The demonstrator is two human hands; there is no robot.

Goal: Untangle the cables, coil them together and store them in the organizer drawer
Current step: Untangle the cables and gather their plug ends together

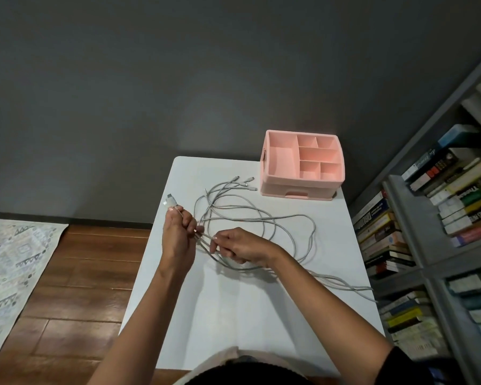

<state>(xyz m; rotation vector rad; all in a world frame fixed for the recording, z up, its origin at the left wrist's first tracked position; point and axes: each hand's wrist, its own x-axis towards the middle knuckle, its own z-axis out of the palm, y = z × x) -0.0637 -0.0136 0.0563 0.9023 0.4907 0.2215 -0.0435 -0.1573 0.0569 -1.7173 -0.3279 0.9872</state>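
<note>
Cables (250, 211), grey and thin, lie in loose overlapping loops across the white table (233, 315), with one stretch trailing off its right edge toward the bookshelf (428, 232). The left hand (178, 234) is closed in a fist around one bundle of ends, a white plug (172, 202) sticking up above it, probably so those ends stay gathered as an anchor for coiling. The right hand (242, 247) sits just beside it, thumb and fingers pinching a few strands close to that fist, as if drawing them straight to separate the crossings. The small connectors (246, 182) at the other ends fan out on the table near the pink organizer (303, 162), which stands at the far right corner. Its drawer (297, 191) looks closed, so storing is not yet begun. How many cables there are, and whether any real knot remains, is hard to tell from this view.
</note>
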